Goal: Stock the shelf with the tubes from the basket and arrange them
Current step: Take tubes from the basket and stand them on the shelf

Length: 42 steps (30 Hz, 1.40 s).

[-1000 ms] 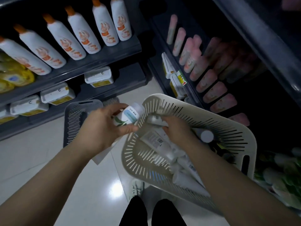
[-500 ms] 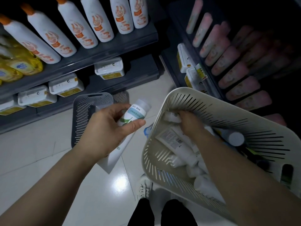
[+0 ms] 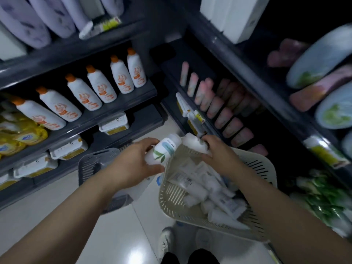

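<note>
A cream slotted basket [image 3: 171, 202] sits in front of me, holding several white tubes [image 3: 205, 189]. My left hand [image 3: 133, 166] grips a white tube with a green leaf label [image 3: 164, 149], just left of the basket's rim. My right hand [image 3: 219, 153] is closed on another white tube [image 3: 192, 142], lifted above the basket's far rim. Pink tubes [image 3: 215, 105] stand in rows on the dark shelf [image 3: 190, 103] to the right, just beyond that hand.
A grey basket [image 3: 95, 162] lies on the white tiled floor under my left arm. White bottles with orange caps [image 3: 99, 90] line the left shelf, white boxes [image 3: 114, 124] below them. Green packs [image 3: 323, 202] sit low on the right. My shoes [image 3: 167, 242] are below.
My right hand has come up out of the basket with a white tube in it. The view has tilted up, showing higher shelves. My left hand still holds its tube.
</note>
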Available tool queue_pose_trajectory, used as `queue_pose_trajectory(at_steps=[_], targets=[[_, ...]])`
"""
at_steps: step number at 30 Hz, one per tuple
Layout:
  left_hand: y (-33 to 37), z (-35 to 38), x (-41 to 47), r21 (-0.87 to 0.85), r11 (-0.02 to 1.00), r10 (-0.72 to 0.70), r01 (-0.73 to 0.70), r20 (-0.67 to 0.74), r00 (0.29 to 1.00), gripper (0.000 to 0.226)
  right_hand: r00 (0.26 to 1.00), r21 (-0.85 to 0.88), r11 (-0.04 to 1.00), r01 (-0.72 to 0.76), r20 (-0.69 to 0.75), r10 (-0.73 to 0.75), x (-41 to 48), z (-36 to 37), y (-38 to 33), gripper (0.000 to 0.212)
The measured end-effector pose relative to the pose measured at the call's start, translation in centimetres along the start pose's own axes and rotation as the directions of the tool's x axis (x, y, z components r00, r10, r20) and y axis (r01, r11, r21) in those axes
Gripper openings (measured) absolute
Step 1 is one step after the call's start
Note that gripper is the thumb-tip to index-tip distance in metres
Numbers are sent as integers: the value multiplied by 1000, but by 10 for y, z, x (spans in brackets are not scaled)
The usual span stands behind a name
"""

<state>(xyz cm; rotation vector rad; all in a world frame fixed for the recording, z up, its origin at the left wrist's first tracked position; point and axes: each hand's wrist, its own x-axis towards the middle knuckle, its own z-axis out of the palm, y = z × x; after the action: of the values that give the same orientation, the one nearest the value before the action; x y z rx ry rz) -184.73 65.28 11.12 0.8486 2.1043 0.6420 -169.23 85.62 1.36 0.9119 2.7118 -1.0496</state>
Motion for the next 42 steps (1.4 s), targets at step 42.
queue_pose_trajectory(at_steps=[42], targets=[[524, 189, -291, 125, 429, 879, -895, 172, 446, 8, 555, 10, 828, -560, -738, 384, -687, -405, 2, 28]])
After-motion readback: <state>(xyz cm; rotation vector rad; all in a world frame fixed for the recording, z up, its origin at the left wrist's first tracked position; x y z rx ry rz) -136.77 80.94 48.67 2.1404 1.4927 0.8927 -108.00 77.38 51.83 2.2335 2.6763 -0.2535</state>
